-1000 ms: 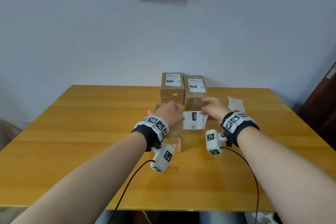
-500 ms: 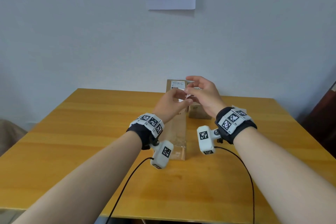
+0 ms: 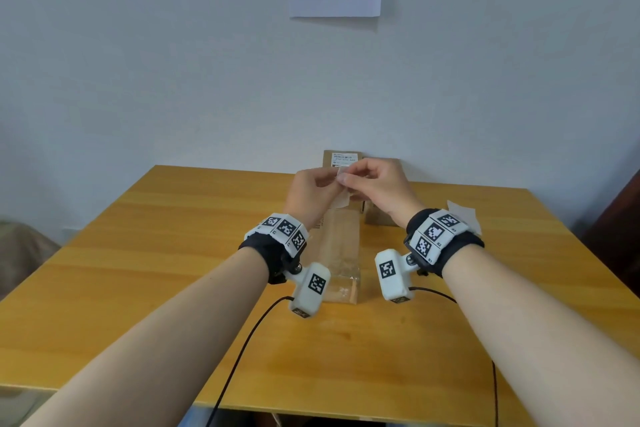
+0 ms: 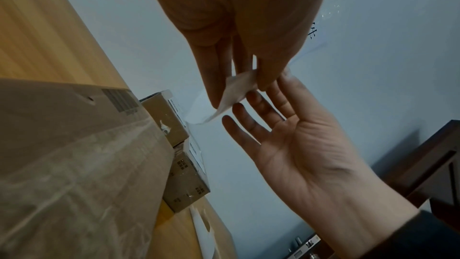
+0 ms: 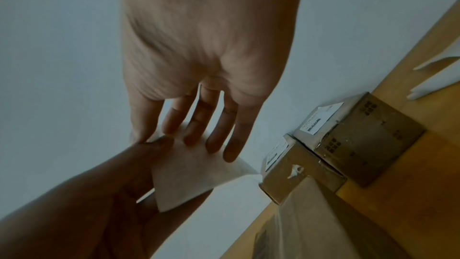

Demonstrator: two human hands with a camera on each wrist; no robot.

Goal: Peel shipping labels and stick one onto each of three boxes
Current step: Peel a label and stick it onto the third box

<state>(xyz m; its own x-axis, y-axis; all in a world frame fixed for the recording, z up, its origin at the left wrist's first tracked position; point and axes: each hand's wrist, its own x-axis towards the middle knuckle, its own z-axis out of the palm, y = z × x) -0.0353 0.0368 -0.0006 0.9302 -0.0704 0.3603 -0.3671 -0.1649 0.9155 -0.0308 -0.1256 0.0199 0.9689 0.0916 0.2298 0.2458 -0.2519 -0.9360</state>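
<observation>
Both hands (image 3: 349, 189) pinch the label (image 5: 194, 172), fingers (image 4: 267, 78) clamped on its corner. Peeled carelessly, it may curl and stick to itself, or tear.

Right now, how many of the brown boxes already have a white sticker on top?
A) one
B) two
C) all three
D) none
B: the two small boxes at the back, the left small box and the right small box, each carry a white label on top, while the long near box has a bare top; both hands hold the last label above it.
</observation>
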